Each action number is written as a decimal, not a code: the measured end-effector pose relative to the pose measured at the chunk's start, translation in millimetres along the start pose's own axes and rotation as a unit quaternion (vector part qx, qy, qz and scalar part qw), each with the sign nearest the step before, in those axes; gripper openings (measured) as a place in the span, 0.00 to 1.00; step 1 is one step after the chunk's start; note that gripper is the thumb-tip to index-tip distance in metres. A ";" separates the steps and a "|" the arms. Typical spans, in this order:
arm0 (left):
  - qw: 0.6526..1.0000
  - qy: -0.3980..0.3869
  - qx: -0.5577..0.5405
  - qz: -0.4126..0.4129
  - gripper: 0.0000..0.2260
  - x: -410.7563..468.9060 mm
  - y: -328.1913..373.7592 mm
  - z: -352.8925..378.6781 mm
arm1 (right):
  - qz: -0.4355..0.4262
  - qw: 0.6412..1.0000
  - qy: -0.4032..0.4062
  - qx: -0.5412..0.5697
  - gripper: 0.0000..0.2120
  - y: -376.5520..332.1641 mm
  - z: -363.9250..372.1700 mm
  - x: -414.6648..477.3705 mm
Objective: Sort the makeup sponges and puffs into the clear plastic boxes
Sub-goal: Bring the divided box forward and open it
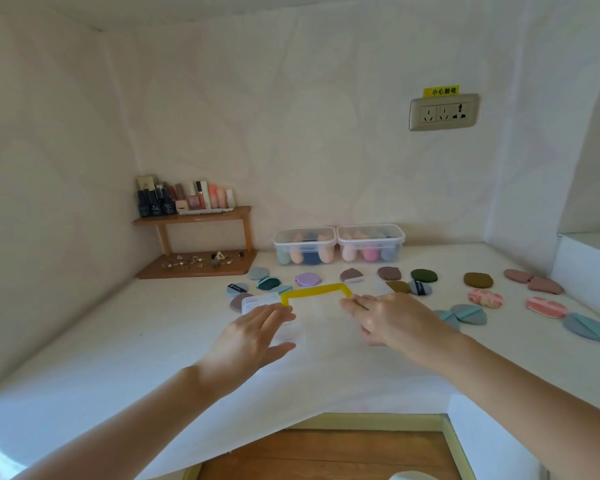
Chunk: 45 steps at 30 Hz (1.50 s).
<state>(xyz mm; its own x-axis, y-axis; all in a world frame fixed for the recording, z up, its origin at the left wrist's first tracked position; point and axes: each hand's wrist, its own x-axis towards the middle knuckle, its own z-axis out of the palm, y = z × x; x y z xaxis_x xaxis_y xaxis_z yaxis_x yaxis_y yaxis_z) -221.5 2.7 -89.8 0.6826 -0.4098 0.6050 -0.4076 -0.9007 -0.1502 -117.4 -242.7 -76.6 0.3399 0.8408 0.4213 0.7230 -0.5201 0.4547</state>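
Already two clear boxes held sponges; flat puffs lay unsorted on the table. My left hand and right hand, fingers straight, touched a yellow-handled box.

Wooden corner shelf, two tiers, at the back left against the wall.
Upper tier: row of small cosmetic bottles and tubes, dark ones to the left, pink and peach to the right, standing upright.
Lower board: scatter of small metallic trinkets, too small to identify.
Wall socket, double, beige frame, high on the back wall; yellow warning label just above it.
White cloth over the tabletop and up the walls.
White box-like block at the right edge.
Wooden floor below the near edge.
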 end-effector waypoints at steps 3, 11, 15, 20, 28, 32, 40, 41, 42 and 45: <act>1.000 0.011 -0.003 0.028 0.20 2.8 -5.1 1.2 | 0.010 0.995 0.085 0.049 0.26 -1.7 1.7 -4.6; 0.998 0.044 -0.039 -0.001 0.24 9.5 -9.6 1.8 | 0.203 0.944 0.162 0.203 0.46 -3.6 28.3 -35.3; 0.998 0.045 -0.039 -0.022 0.22 21.3 -8.8 -2.1 | 0.277 0.911 0.133 0.274 0.48 0.6 37.4 -36.0; 0.989 0.049 -0.087 -0.113 0.17 47.8 -20.0 -27.6 | 0.266 0.925 0.084 0.260 0.42 1.8 39.9 -36.8; 0.900 0.071 -0.175 -0.392 0.11 60.1 -74.1 -7.5 | 0.291 0.927 0.002 0.235 0.21 -0.9 37.0 -34.4; 0.874 -0.051 -0.153 -0.458 0.12 44.5 -88.7 21.8 | 0.286 0.931 0.005 0.228 0.20 -0.4 39.3 -34.6; 0.912 -0.024 -0.186 -0.366 0.08 49.6 -52.1 7.0 | 0.297 0.928 0.035 0.221 0.26 1.5 41.9 -33.5; 0.923 -0.015 -0.182 -0.339 0.09 49.2 -43.1 2.0 | 0.319 0.921 0.045 0.217 0.27 2.2 43.4 -34.9; 0.934 -0.011 -0.182 -0.309 0.10 46.4 -35.4 -2.3 | 0.349 0.915 0.043 0.200 0.28 3.5 45.6 -37.7; 0.956 -0.022 -0.193 -0.219 0.14 28.2 -24.2 -11.0 | 0.416 0.902 -0.029 0.108 0.23 11.7 49.1 -52.9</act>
<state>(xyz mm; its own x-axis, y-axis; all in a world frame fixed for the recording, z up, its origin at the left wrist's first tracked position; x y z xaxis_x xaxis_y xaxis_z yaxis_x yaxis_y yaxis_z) -199.0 14.5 -60.5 0.8603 -0.0190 0.5094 -0.2651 -0.8702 0.4153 -97.4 -285.9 -132.1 0.8454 0.1818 0.5023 0.3010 -0.9389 -0.1667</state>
